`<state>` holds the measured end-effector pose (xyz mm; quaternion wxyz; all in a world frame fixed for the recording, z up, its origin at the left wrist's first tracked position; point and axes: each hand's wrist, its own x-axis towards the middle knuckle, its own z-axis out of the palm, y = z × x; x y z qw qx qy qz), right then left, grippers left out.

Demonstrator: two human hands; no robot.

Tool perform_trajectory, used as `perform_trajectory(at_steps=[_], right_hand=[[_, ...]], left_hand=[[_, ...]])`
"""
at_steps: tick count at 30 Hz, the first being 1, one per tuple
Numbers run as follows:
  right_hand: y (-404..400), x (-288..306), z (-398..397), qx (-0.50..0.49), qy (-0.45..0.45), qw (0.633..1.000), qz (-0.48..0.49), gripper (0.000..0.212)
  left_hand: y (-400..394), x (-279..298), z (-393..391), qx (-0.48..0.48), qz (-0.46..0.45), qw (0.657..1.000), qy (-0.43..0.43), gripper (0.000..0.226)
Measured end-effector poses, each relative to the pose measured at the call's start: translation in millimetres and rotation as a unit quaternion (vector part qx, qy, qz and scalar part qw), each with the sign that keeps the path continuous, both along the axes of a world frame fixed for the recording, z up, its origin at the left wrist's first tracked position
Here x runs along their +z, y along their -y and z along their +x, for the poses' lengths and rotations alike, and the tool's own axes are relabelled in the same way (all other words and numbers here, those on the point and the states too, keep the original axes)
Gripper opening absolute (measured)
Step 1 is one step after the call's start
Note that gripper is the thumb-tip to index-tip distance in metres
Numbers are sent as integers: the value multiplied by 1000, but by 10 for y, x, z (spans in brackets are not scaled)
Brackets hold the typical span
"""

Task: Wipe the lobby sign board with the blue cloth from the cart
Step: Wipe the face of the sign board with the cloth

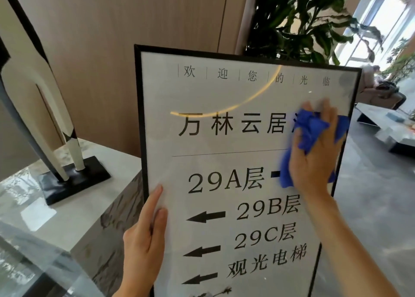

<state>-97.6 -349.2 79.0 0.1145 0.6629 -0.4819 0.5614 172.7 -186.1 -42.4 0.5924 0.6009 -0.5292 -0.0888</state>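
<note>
The lobby sign board stands upright in front of me, a white panel in a thin black frame with black lettering and arrows. My right hand presses the bunched blue cloth flat against the board's right side, at mid height near the frame. The cloth sticks out above, below and to the right of my fingers. My left hand lies on the board's left edge lower down, fingers straight and pointing up, gripping the frame.
A marble counter on the left carries a tall black-and-white sculpture on a dark base. A leafy plant rises behind the board. Low tables and a sofa stand on the grey floor at right.
</note>
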Motion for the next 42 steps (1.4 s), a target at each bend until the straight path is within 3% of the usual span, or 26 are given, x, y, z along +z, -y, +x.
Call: perform_trajectory(at_steps=[5, 9, 16, 23, 25, 31, 35, 42], right_hand=[[44, -104, -126, -31, 56, 998, -1, 58], [-86, -159, 157, -50, 67, 996, -1, 73], [-696, -639, 1176, -23, -174, 983, 48, 82], [-797, -810, 1160, 30, -244, 969, 1, 85], [-638, -746, 896, 21, -230, 973, -1, 86], [-209, -483, -113, 17, -17, 999, 34, 78], [-169, -512, -271, -19, -15, 998, 62, 60], [-384, -728, 166, -53, -8, 996, 68, 72]], left_hand=[[-5, -51, 16, 5, -2, 1000, 4, 45], [-9, -94, -8, 13, -12, 1000, -3, 41], [21, -116, -5, 39, -25, 999, -1, 44], [24, -70, -11, 44, -14, 999, 16, 46], [35, -51, 4, 39, -12, 999, 25, 47], [12, -78, -7, 41, -13, 999, 26, 46], [-3, -102, -21, 56, -7, 998, 22, 46], [2, -112, -59, 70, -10, 997, 10, 44]])
